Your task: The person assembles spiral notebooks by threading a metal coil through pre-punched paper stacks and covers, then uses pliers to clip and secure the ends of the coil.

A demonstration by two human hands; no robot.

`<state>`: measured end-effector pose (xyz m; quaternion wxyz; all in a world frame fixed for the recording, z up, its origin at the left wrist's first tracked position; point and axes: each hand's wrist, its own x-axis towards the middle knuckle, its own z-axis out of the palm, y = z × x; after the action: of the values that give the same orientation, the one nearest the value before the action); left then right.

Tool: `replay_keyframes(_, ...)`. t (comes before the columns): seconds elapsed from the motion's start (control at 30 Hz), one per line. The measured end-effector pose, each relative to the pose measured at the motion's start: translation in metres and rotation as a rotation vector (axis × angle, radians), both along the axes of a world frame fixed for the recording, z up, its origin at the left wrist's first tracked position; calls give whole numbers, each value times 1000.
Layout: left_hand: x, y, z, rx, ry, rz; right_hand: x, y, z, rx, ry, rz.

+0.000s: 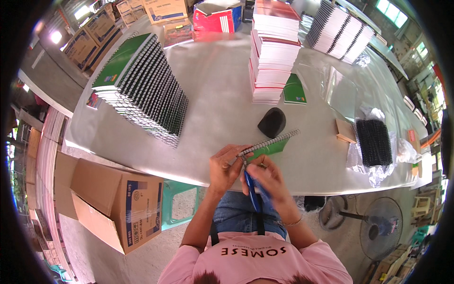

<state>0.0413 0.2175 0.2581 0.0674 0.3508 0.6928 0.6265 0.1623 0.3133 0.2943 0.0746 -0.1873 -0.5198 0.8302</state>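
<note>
My left hand (226, 165) grips the near end of a green spiral-bound notebook (270, 146), which lies partly on the grey table (217, 94) with its wire spine facing away from me. My right hand (267, 182) holds blue-handled pliers (253, 190) whose tip meets the end of the wire spine by my left fingers. Both hands work at the table's front edge, just above my lap.
A leaning stack of green spiral notebooks (142, 85) fills the left of the table. A tall pile of unbound book blocks (273, 52) stands at the middle back, a black rounded object (272, 122) nearer. Black wire coils (374, 142) lie right. A cardboard box (113, 203) and a fan (378, 227) stand on the floor.
</note>
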Motion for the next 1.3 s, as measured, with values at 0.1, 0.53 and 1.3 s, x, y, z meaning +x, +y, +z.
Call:
replay_keyframes(0.1,3,-2,4,-27,-2,25,-6,16,14,-393,53,138)
replay_keyframes(0.53,-55,-73,171,192,281,586,45,197,-53,1477,-333,-498)
replay_keyframes(1.3,-244,-47,289,-688,496,-86,49,199,-56,1631,-347,-458)
